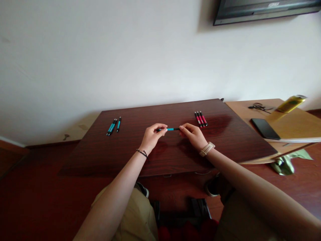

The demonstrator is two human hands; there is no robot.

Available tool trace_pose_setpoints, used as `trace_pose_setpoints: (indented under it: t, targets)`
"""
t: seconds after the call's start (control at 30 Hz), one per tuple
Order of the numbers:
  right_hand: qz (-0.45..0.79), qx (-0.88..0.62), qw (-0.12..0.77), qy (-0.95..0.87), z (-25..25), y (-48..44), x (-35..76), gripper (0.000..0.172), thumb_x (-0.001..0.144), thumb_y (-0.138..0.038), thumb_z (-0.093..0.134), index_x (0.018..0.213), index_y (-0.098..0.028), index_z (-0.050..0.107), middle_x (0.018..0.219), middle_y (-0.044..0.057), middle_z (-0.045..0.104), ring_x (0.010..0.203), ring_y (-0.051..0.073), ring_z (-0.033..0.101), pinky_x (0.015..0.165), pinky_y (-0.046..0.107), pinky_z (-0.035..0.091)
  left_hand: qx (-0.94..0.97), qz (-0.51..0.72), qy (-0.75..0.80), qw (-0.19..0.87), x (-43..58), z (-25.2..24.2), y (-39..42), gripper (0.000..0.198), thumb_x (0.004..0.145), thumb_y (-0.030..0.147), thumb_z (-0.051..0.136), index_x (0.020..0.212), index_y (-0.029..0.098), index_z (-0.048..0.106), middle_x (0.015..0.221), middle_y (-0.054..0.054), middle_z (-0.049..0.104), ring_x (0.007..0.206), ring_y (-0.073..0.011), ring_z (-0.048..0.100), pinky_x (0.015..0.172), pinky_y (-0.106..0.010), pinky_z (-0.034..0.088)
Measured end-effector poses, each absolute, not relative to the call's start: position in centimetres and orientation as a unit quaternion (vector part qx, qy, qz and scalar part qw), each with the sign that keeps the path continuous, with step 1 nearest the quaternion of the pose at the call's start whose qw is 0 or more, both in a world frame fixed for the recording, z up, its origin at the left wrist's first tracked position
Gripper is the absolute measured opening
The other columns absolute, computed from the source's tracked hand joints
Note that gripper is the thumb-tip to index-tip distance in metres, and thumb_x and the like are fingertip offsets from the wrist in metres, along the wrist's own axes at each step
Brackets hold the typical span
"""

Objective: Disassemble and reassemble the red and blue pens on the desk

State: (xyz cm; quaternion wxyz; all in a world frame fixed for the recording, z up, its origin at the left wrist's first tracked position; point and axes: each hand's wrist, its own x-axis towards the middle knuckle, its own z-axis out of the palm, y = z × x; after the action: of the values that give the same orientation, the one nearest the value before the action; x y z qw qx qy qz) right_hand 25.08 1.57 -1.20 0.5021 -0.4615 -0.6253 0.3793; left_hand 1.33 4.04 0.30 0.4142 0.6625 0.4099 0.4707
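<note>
Well inside the table [160, 115] edges, hands [150, 135] [193, 135] span a blue pen [171, 129].

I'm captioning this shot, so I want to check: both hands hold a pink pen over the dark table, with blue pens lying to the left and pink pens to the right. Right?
Not quite: the held pen is blue with black ends, not pink, as the head view shows. Both hands, left hand and right hand, do hold it.

Apparently a home, judging by the wall-mounted television [271, 13], reddish floor [32, 190] and dark wood-grain table [110, 157].
</note>
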Motion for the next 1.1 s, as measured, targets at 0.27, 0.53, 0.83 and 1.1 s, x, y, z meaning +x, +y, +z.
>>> trace_pose_setpoints:
  t: [0.27, 0.53, 0.83, 1.1]
  targets:
    - [0.409, -0.43, 0.528, -0.608, -1.71, 1.77, 25.09, 0.037, 0.092, -0.058, 0.072, 0.101, -0.023, 0.07, 0.088, 0.005, 0.072, 0.082, 0.021, 0.067, 0.077, 0.034, 0.054, 0.631, 0.493, 0.412, 0.434, 1.36, 0.37, 3.99, 0.026, 0.084, 0.038, 0.08, 0.1, 0.017, 0.079, 0.085, -0.005, 0.074, 0.079, -0.0175, 0.067, 0.078, -0.032, 0.055]
    - [0.384, -0.469, 0.501, -0.618, -1.17, 1.5, 25.01, 0.047, 0.097, -0.066, 0.061, 0.08, -0.022, 0.066, 0.072, 0.003, 0.068, 0.068, 0.019, 0.06, 0.065, 0.032, 0.048, 0.641, 0.486, 0.406, 0.433, 1.48, 0.53, 3.77, 0.026, 0.084, 0.037, 0.08, 0.101, 0.017, 0.078, 0.093, -0.007, 0.077, 0.083, -0.0184, 0.07, 0.081, -0.033, 0.057]
    - [0.385, -0.428, 0.538, -0.616, -1.84, 1.97, 25.17, 0.035, 0.09, -0.053, 0.076, 0.107, -0.023, 0.07, 0.096, 0.006, 0.074, 0.088, 0.022, 0.07, 0.079, 0.034, 0.055, 0.593, 0.508, 0.416, 0.466, 1.54, 0.23, 3.76, 0.03, 0.081, 0.037, 0.084, 0.102, 0.016, 0.079, 0.094, -0.008, 0.077, 0.085, -0.0186, 0.071, 0.085, -0.035, 0.058]
    - [0.375, -0.461, 0.522, -0.612, -1.77, 1.86, 25.05, 0.039, 0.094, -0.06, 0.068, 0.09, -0.021, 0.069, 0.078, 0.004, 0.072, 0.073, 0.02, 0.066, 0.069, 0.032, 0.051, 0.591, 0.51, 0.412, 0.471, 1.66, 0.59, 3.53, 0.026, 0.079, 0.035, 0.086, 0.098, 0.017, 0.08, 0.091, -0.007, 0.077, 0.085, -0.0196, 0.071, 0.086, -0.035, 0.057]
